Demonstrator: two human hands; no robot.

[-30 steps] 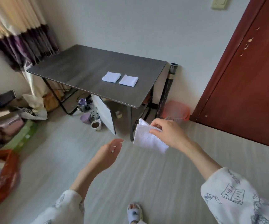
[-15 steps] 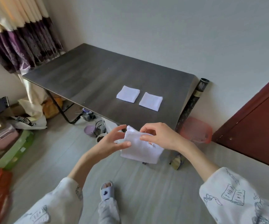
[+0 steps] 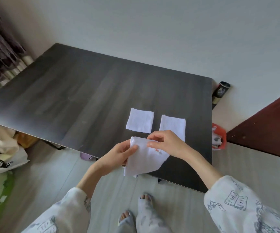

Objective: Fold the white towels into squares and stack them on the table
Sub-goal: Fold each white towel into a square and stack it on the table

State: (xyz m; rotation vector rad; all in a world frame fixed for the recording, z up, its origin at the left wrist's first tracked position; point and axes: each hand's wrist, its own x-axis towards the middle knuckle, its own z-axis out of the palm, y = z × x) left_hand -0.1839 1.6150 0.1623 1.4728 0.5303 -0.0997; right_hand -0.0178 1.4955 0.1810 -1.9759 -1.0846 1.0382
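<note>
While two folded white towels (image 3: 140, 120) lie side by side, unstacked, on the counter (image 3: 68, 98), both hands (image 3: 119, 153) (image 3: 167, 143) pinch a third towel (image 3: 144, 158), folding apparently unfinished.

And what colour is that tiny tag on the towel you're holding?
Red and white: the little tag sits on the held white towel, seen in the head view; its print is too small to read.

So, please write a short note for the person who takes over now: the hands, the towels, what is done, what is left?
Left hand and right hand: both pinch the top edge of the third towel, held in the air at the near table edge.
Two folded towels lie side by side, apart, on the table.
Done: two squares.
Left: fold this towel, then stack all three.
</note>
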